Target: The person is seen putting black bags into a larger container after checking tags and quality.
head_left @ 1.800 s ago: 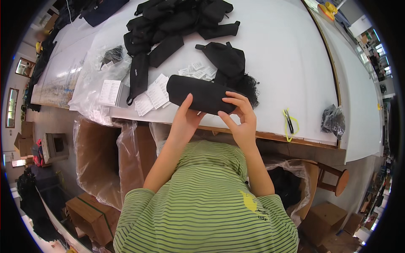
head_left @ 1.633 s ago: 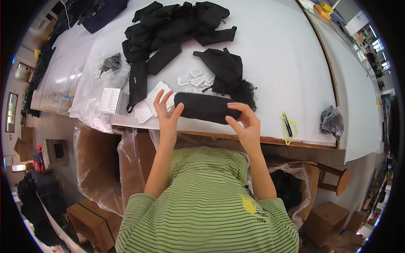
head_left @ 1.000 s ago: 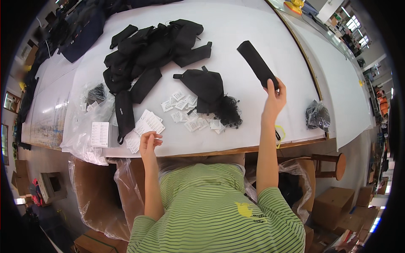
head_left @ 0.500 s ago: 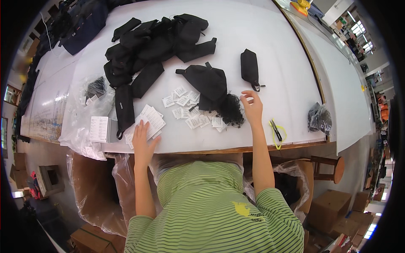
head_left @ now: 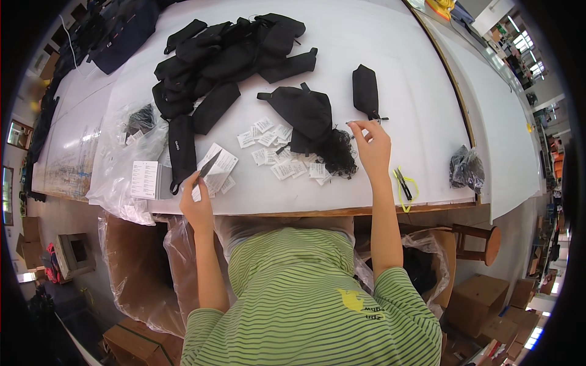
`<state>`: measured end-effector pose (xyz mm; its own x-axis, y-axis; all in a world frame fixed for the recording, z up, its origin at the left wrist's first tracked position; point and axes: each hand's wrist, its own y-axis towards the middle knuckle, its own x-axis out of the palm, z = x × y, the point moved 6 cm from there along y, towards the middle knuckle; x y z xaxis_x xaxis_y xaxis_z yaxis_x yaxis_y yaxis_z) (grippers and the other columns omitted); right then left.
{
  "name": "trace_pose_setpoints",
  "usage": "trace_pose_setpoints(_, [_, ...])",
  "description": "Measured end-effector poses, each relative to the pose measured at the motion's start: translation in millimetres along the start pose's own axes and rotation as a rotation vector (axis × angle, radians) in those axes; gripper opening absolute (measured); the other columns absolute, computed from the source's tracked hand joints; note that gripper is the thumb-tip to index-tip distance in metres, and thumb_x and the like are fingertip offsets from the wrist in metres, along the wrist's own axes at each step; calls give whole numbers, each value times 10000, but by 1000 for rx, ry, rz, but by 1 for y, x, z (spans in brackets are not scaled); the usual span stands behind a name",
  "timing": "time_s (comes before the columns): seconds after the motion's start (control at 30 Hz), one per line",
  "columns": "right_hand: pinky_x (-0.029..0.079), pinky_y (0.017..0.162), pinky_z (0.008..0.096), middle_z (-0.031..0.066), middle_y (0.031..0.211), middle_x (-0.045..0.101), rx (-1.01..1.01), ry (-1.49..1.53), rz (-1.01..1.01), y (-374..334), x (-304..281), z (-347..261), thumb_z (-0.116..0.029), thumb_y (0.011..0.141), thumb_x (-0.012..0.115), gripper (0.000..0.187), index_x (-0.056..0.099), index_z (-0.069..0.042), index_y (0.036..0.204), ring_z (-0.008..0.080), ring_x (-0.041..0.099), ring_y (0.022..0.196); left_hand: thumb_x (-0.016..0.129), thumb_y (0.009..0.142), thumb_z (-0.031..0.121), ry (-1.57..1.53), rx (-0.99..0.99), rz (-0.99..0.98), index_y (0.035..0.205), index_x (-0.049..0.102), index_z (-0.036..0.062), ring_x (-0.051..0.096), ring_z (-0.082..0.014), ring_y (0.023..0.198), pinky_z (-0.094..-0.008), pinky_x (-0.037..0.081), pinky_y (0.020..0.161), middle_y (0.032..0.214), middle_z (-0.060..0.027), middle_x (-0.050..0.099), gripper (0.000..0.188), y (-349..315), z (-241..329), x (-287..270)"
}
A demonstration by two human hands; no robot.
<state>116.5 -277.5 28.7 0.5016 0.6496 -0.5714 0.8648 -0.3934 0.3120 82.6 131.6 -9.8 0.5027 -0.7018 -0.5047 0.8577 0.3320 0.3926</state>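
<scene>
**Left hand pinches a card, right hand poised by the pouch**

I have both hands in my head view, over the white table (head_left: 397, 36). The left hand (head_left: 196, 204) is near the front edge, thumb and fingertips closed on one end of a card (head_left: 210, 165). That card is tilted, its dark, narrow side toward me, over some white sheets (head_left: 224, 163) on the table.

The right hand (head_left: 375, 147) is raised, fingers curled, thumb and forefinger tips almost together. I see a dark speck at those tips, but I cannot tell whether it is held. Just beyond them lies the black pouch (head_left: 365, 91), flat on the table, its loop end pointing back toward the hand; I see fingertips and loop near each other.

Between the hands I have small white labels (head_left: 274, 146) scattered beside a black bag (head_left: 305, 113), with a tangle of black threads (head_left: 340, 155) at its lower right. Behind the left hand is a heap of black bags (head_left: 226, 61). To its left I see a stack (head_left: 145, 180) of printed cards against clear plastic (head_left: 113, 177). Right of the right forearm, the snips (head_left: 403, 185) lie with a yellow cord (head_left: 415, 192), and farther right sits a dark bundle (head_left: 467, 168).
</scene>
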Motion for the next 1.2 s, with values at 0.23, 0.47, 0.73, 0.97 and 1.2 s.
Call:
trace_pose_setpoints(0.23, [274,485,190,-22,744,596,107,502,-69,-14,-19,-18,-208,922,594,200,694,-37,894,11,372,535,632,690,-75,-130,232,-12,821,704,92,533,-293,1088,-348,345,1004,1248,-125,556,224,-16,56,4])
trace_pose_setpoints(0.47, [286,486,192,-13,722,597,366,476,-68,-69,-16,66,-205,917,584,196,695,-44,905,23,374,532,422,832,62,-652,-210,-489,881,598,-11,514,-102,782,-234,407,772,843,-37,571,196,-54,25,49])
trace_pose_setpoints(0.73, [399,599,303,35,853,461,265,-286,205,-113,-72,76,-127,806,657,236,620,-98,1037,158,474,667,341,844,144,-840,-567,-560,924,583,19,537,-95,751,-201,415,667,848,-34,564,283,-66,20,65])
trace_pose_setpoints(0.97, [462,655,371,76,891,502,87,-334,-259,-97,-22,60,-147,788,674,175,581,-97,927,255,574,753,547,804,-21,-925,-511,-636,1138,509,9,612,-132,847,-240,494,739,1006,-92,611,338,-74,47,77])
trace_pose_setpoints(1.2, [481,678,434,129,934,538,-3,-611,-457,-85,2,78,-145,762,684,149,586,-56,830,334,604,796,635,821,-19,-972,-613,-633,1290,460,0,643,-161,928,-253,519,781,1109,-155,638,501,-79,43,81])
